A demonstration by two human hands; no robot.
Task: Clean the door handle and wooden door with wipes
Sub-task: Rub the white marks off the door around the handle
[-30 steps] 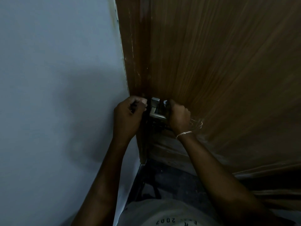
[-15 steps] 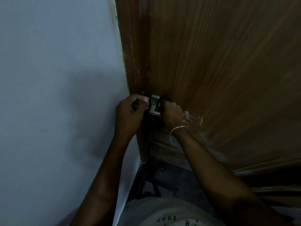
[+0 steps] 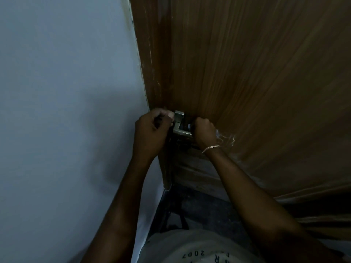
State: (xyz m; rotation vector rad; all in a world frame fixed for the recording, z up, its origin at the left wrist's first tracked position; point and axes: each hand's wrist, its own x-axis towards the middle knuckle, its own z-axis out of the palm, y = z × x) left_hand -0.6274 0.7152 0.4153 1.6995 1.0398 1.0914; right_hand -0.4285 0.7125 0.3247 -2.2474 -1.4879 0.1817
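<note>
Dim doorway: wooden door, grey wall. Left hand curled beside metal door handle; right hand fisted around the lever's far end.

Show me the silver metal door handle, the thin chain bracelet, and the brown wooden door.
silver metal door handle (image 3: 179, 123): head view, on its upright stem.
thin chain bracelet (image 3: 210, 148): head view, on the links across the right wrist.
brown wooden door (image 3: 256, 73): head view, on the bare grained panel.

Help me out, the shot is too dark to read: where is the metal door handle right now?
In the head view the door handle sits just left of centre, on the wooden door near its left edge, between the left hand and the right hand.
</note>
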